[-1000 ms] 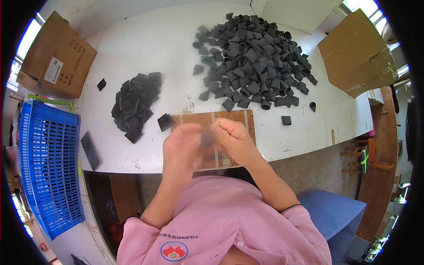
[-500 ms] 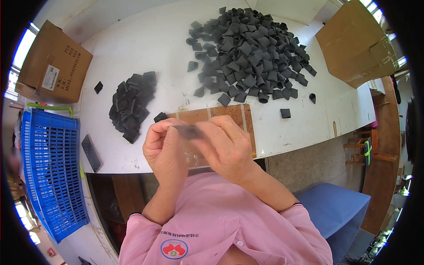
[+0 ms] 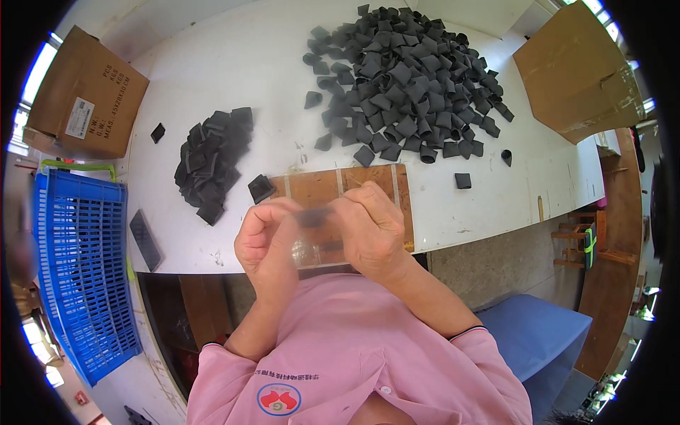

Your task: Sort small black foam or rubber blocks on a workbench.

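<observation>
Between my two hands is a small dark fabric piece point(image 3: 312, 217), blurred by motion. My left hand point(image 3: 268, 237) pinches its left end. The fingers of my right hand point(image 3: 372, 230) are closed on its right end. Both hands are above a brown board point(image 3: 304, 185) with pale strips at the table's front edge. A single black fabric piece point(image 3: 261, 188) lies just beyond my left hand. Farther left is a pile of flat black pieces point(image 3: 212, 156). At the back stands a large heap of dark grey fabric loops point(image 3: 407, 85).
Cardboard boxes stand at the back left point(image 3: 92, 99) and back right point(image 3: 574, 71) of the white table point(image 3: 276, 78). A blue plastic crate point(image 3: 85, 269) is at the left, beside a dark phone-like slab point(image 3: 145, 241). A blue-covered seat point(image 3: 531, 326) is at the right.
My hands have drawn slightly apart, showing more of the fabric between them. The lone black piece by my left hand is less covered now. The view has shifted slightly.
</observation>
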{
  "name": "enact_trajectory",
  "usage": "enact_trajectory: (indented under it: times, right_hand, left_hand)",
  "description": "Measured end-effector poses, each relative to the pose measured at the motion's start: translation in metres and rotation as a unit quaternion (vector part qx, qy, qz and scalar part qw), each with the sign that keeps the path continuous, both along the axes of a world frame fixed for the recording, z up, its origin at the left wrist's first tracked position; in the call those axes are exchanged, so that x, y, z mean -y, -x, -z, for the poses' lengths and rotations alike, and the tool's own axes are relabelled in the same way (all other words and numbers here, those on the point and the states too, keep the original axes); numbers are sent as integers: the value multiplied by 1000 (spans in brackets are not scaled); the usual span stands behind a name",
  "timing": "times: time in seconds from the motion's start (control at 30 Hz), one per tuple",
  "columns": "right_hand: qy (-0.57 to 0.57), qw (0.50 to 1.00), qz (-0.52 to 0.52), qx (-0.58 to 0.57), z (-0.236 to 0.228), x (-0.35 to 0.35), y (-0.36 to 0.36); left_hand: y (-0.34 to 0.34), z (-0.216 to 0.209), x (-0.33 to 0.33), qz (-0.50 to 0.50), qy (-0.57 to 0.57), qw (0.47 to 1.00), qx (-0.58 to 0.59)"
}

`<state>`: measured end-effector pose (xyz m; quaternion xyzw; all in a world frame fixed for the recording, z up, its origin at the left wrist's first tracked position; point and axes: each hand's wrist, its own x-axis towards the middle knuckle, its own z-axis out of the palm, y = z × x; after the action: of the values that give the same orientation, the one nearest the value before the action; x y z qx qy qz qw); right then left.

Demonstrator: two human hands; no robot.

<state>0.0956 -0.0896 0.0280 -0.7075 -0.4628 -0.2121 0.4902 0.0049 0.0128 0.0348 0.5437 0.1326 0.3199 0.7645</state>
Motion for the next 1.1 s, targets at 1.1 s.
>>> enact_trajectory:
  times: [1.1]
  right_hand:
    - [171,850,-91,-490,23,21,23]
  left_hand:
    - [1,63,-81,181,-181,914,-314]
